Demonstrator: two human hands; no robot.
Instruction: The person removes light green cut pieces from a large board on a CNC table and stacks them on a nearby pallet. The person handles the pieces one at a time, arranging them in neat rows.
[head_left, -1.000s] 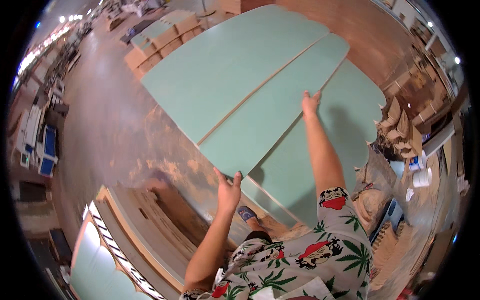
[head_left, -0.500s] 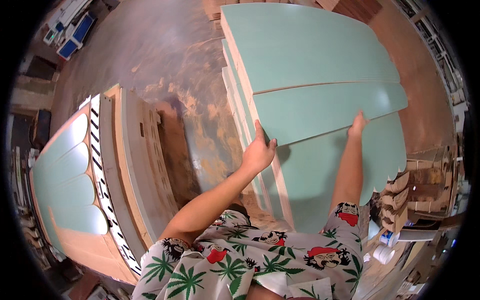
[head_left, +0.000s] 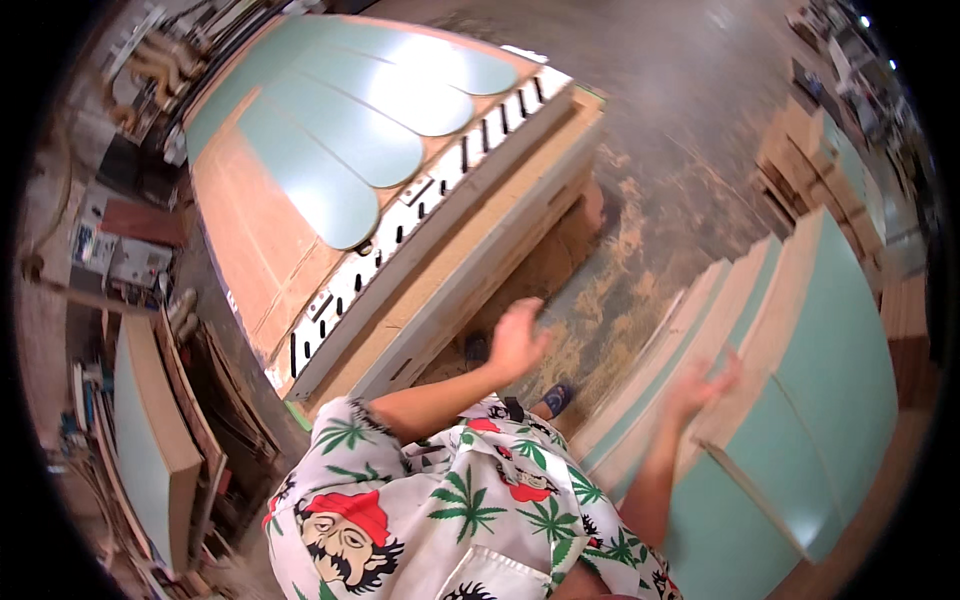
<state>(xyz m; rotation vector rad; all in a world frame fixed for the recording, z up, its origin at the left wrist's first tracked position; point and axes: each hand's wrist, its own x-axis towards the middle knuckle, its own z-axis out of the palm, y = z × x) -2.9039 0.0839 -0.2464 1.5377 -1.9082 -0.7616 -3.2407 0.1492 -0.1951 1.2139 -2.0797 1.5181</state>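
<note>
L hand (head_left: 518,342) ctr, grip loosely wide; R hand (head_left: 692,392) blurred, grip wide, by green boards (head_left: 835,345) lower rt, contact unclear.

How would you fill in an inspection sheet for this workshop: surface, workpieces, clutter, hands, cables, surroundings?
Surface: slotted table bearing round-ended green panels.
Workpieces: stacked green boards with pale edges, at right.
Clutter: tan dust patches on the floor.
Left hand: open, holding nothing.
Right hand: blurred, fingers spread, by the stacked green boards; contact unclear.
Cables: nothing seen.
Surroundings: pale brown stacks at upper right; curved green-faced board at lower left.
</note>
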